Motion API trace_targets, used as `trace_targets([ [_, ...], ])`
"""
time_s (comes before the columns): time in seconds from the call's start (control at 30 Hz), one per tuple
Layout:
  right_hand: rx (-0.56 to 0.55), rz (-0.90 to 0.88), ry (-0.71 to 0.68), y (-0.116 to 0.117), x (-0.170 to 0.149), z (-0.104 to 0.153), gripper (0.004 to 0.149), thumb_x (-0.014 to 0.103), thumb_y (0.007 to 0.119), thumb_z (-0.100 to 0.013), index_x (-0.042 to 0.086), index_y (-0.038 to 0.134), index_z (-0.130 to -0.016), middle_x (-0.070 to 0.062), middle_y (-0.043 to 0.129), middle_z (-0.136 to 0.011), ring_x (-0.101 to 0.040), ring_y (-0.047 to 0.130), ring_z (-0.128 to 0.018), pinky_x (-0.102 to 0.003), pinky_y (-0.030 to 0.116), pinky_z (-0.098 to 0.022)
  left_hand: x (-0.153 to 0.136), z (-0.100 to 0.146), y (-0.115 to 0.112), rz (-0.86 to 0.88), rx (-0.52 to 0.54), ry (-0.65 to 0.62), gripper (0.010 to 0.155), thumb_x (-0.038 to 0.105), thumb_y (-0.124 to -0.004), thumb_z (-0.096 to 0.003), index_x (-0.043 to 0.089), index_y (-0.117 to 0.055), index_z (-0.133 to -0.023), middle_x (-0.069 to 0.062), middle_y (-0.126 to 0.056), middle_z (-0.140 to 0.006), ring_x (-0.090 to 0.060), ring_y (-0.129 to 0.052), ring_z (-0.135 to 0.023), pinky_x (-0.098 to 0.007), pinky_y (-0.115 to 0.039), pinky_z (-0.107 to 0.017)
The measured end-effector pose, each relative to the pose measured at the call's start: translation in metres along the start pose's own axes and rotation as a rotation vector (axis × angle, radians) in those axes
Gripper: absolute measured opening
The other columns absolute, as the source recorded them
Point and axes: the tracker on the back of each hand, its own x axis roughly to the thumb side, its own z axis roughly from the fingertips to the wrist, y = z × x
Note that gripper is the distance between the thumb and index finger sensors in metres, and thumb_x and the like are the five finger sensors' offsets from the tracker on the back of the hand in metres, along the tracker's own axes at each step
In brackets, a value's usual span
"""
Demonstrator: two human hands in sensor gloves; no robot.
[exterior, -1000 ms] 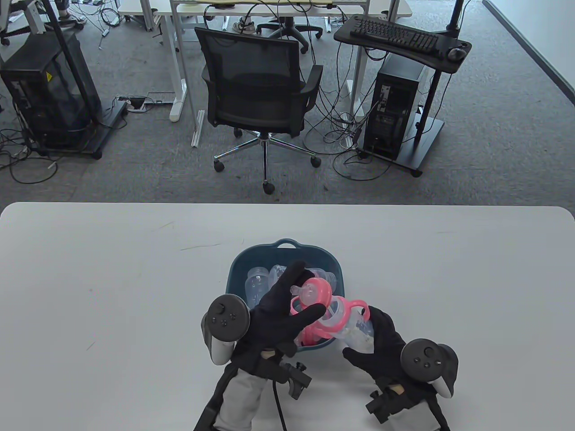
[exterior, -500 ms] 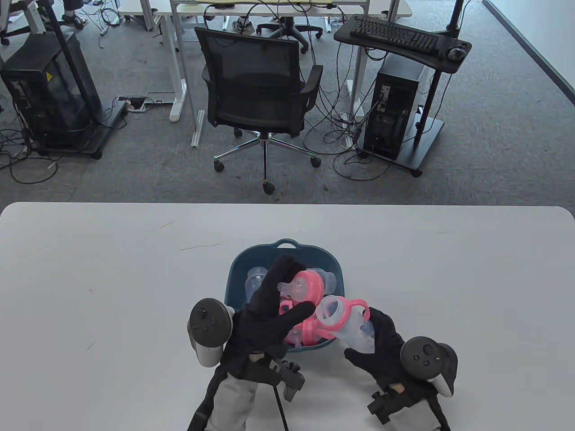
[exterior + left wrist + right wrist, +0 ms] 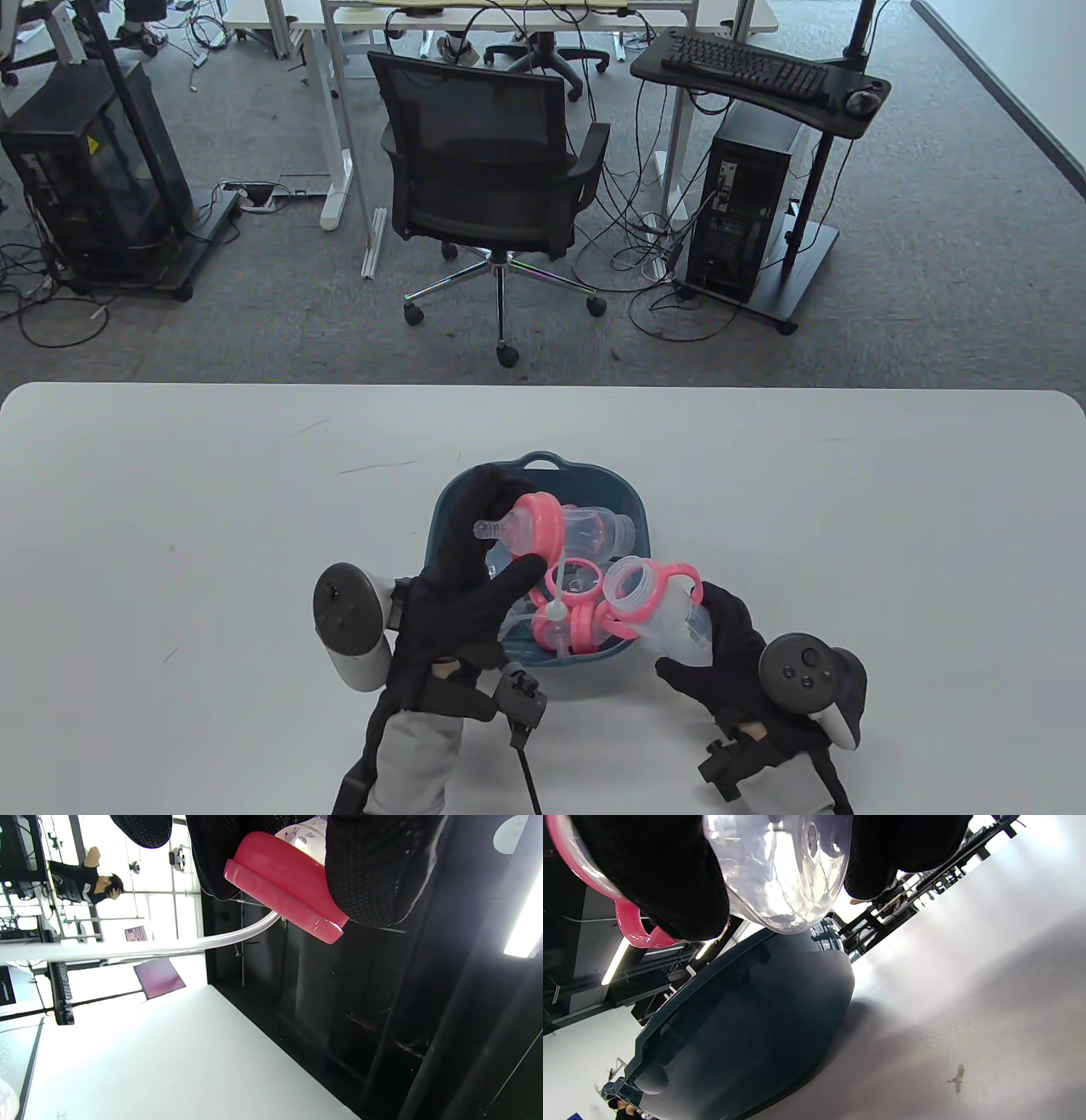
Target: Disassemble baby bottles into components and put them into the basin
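My left hand point(image 3: 475, 560) grips a pink screw cap point(image 3: 536, 522) with a clear nipple, held over the dark teal basin point(image 3: 543, 465). A thin clear straw point(image 3: 556, 590) hangs from the cap. In the left wrist view the pink cap point(image 3: 284, 889) sits between my gloved fingers point(image 3: 373, 870), the straw point(image 3: 140, 948) trailing left. My right hand point(image 3: 721, 649) holds the clear bottle body point(image 3: 670, 615) with its pink handle ring point(image 3: 640, 586), tilted at the basin's right edge. The right wrist view shows the bottle point(image 3: 780, 870) in my fingers above the basin point(image 3: 746, 1027).
Inside the basin lie a clear bottle point(image 3: 598, 528) and pink handle rings point(image 3: 577, 611). A white table point(image 3: 212, 509) spreads around it. Beyond the far edge stand an office chair point(image 3: 484, 170) and a computer cart point(image 3: 755, 187).
My left hand has pulled the pink cap with nipple off the bottle and moved it left and away, drawing the straw out. The right hand keeps the bottle body nearly still.
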Motion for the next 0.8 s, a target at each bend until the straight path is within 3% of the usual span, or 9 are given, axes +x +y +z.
trace_targets([
  [0.5, -0.017, -0.007, 0.007, -0.003, -0.004, 0.000, 0.092, 0.043, 0.096, -0.044, 0.008, 0.039, -0.108, -0.024, 0.047, -0.107, -0.045, 0.073, -0.088, -0.059, 0.064, -0.064, -0.052, 0.001, 0.020, -0.146, 0.056, 0.190, 0.082, 0.050, -0.085, -0.0459, 0.036, -0.038, -0.111, 0.002, -0.053, -0.112, -0.029, -0.070, -0.105, -0.057, -0.044, -0.079],
  [0.8, -0.013, -0.006, 0.011, -0.004, -0.005, 0.001, 0.092, 0.043, 0.096, -0.044, 0.008, 0.039, -0.108, -0.024, 0.047, -0.107, -0.045, 0.073, -0.088, -0.059, 0.064, -0.064, -0.081, 0.003, 0.025, -0.369, -0.049, 0.377, 0.081, 0.049, -0.087, -0.0451, 0.035, -0.041, -0.111, 0.001, -0.056, -0.111, -0.031, -0.072, -0.103, -0.058, -0.045, -0.078],
])
